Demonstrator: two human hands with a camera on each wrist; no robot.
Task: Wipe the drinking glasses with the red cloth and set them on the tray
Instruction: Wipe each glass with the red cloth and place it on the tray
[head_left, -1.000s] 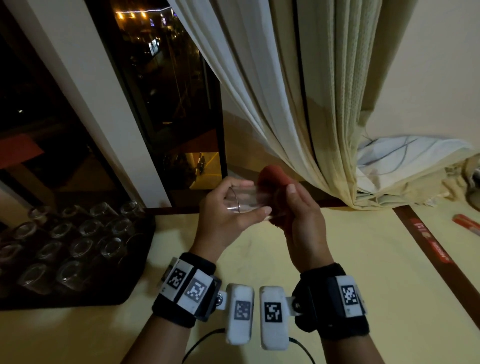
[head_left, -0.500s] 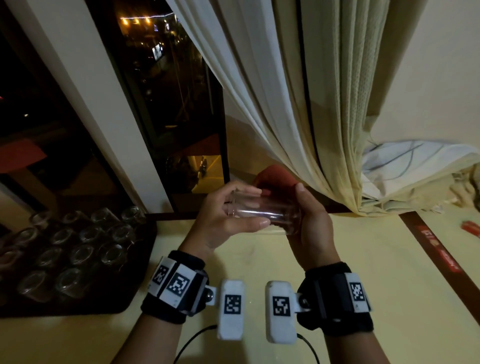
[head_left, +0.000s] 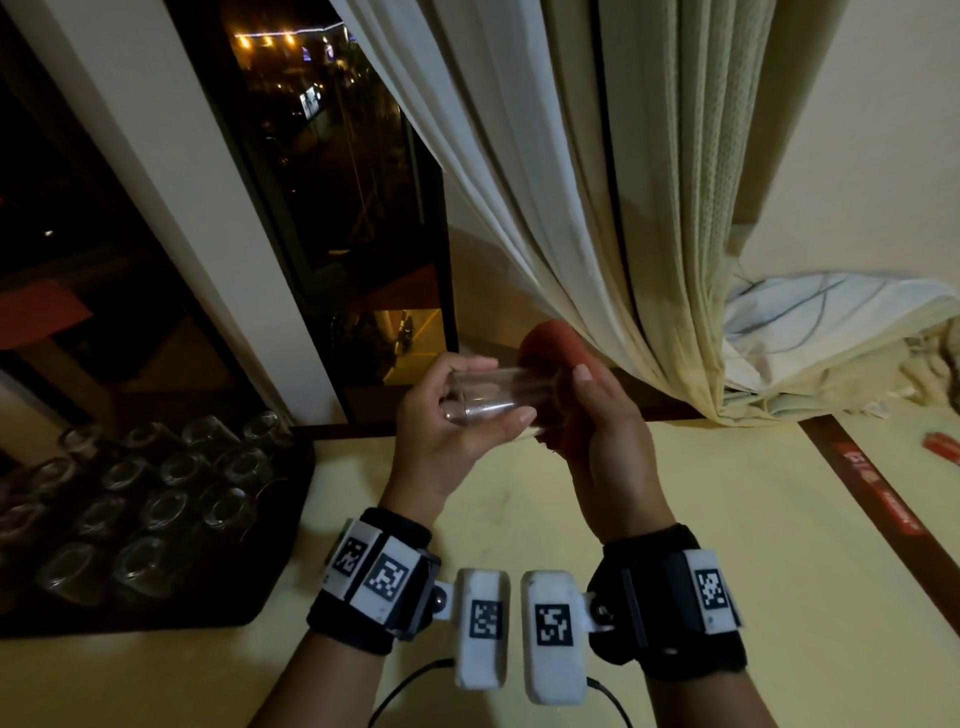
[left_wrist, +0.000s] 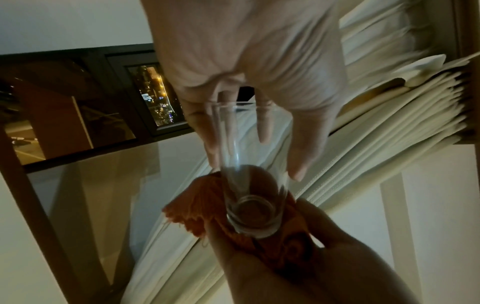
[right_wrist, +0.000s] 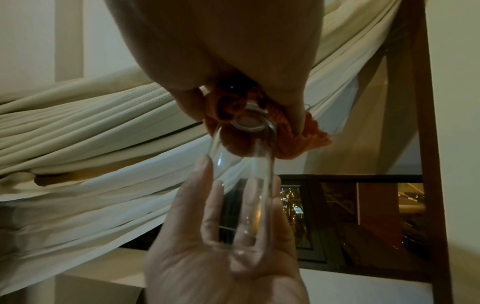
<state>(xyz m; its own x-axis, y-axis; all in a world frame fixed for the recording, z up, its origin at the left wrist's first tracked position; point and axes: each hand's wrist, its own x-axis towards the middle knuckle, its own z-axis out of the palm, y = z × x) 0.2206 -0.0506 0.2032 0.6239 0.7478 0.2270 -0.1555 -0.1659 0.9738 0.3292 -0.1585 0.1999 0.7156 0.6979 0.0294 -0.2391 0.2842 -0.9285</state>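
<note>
I'm over the yellow table (head_left: 727, 519), curtain (head_left: 597, 182) hanging just behind my hands, dark window (head_left: 322, 208) beyond. The black tray (head_left: 280, 571) sits off to my left on the table, already crowded with glasses (head_left: 171, 509).

Up in the air between my hands: one clear glass (head_left: 498, 397), lying sideways, mouth toward my left palm, base toward the right. My left hand (head_left: 447, 431) grips it, thumb along the near side and fingers (left_wrist: 262, 127) curled over the far side. My right hand (head_left: 608, 447) is closed round the red cloth (head_left: 550, 343), bunched in the palm and cupped against the glass base. Wiping, I'd say, and the base end at that.

Risks from here: slick glass, held only at the open end, so a hard twist from the cloth hand could pull it out of my left grip and drop it on the table. The curtain is close, and a loose cloth fringe (left_wrist: 182, 214) could snag. That tray is packed, so setting this one down carelessly could knock a neighbour.
</note>
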